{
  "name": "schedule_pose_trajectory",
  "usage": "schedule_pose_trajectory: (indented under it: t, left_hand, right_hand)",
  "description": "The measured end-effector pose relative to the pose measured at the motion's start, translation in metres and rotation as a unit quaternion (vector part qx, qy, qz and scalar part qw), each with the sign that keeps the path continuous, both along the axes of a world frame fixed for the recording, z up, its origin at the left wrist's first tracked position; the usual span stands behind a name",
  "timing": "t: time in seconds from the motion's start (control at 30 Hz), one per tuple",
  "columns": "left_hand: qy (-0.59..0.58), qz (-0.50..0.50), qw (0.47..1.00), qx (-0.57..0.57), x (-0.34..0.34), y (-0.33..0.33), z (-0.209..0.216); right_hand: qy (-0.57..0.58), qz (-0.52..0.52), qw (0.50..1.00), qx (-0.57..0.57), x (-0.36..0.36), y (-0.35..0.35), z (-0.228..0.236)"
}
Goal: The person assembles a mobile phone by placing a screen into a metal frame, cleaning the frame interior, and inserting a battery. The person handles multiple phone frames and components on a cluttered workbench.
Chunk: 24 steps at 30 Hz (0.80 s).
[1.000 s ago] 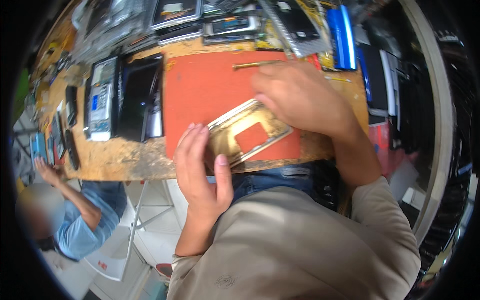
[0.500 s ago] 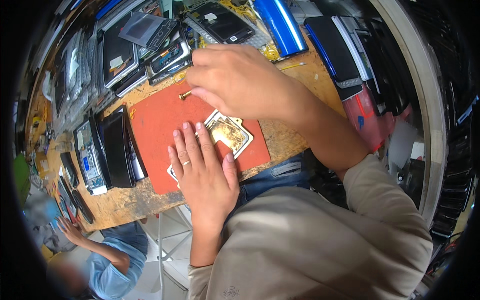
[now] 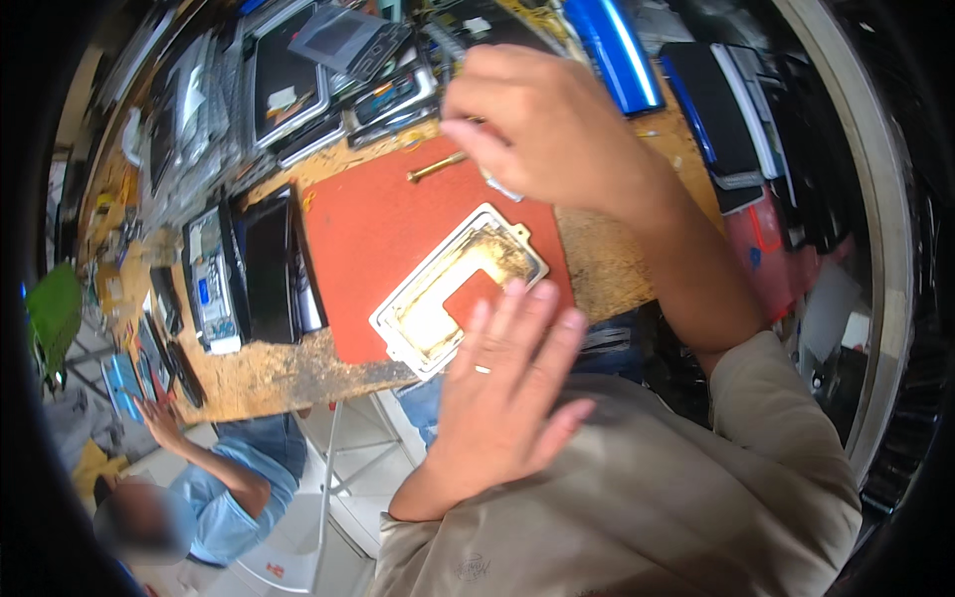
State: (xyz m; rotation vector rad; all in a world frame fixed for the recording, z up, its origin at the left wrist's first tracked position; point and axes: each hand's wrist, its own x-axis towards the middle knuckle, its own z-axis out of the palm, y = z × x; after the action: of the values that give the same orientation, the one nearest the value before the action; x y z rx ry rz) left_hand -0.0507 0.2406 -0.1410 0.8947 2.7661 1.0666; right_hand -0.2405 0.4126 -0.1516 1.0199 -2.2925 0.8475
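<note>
On a red mat [image 3: 348,239] lies a flat rectangular metal frame [image 3: 423,320], gold-toned inside with a pale rim, small tabs and a rectangular cut-out. My left hand [image 3: 507,388], a ring on one finger, is open with its fingers stretched out at the frame's near right edge. Whether the fingertips touch the frame I cannot tell. Above the mat's far right part, my right hand [image 3: 557,129] is closed around a slim brass-coloured tool [image 3: 435,167] with a flared end. The rest of the tool is hidden by the hand. Something small and pale [image 3: 504,189] peeks out below that hand.
Opened phones [image 3: 211,289] and dark panels [image 3: 271,269] stand left of the mat. Device parts crowd the far side, with a blue glossy panel [image 3: 615,55]. Stacked devices [image 3: 701,109] lie at the right. A person in a blue shirt [image 3: 224,507] sits at lower left.
My left hand has slid right and nearer, uncovering most of the frame. My right hand still grips the brass-coloured tool, more of which now shows. The whole view has shifted.
</note>
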Motion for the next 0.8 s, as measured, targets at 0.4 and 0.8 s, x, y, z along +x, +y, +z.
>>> schedule_pose_trajectory:
  t: [0.4, 0.8]
  left_hand:
    - [0.085, 0.152, 0.967, -0.187, -0.025, -0.018, -0.027]
    - [0.065, 0.101, 0.971, -0.206, -0.046, -0.003, -0.015]
  right_hand:
    - [-0.014, -0.021, 1.000, 0.017, -0.001, 0.003, 0.000]
    - [-0.067, -0.221, 0.970, -0.073, -0.037, 0.055, 0.004]
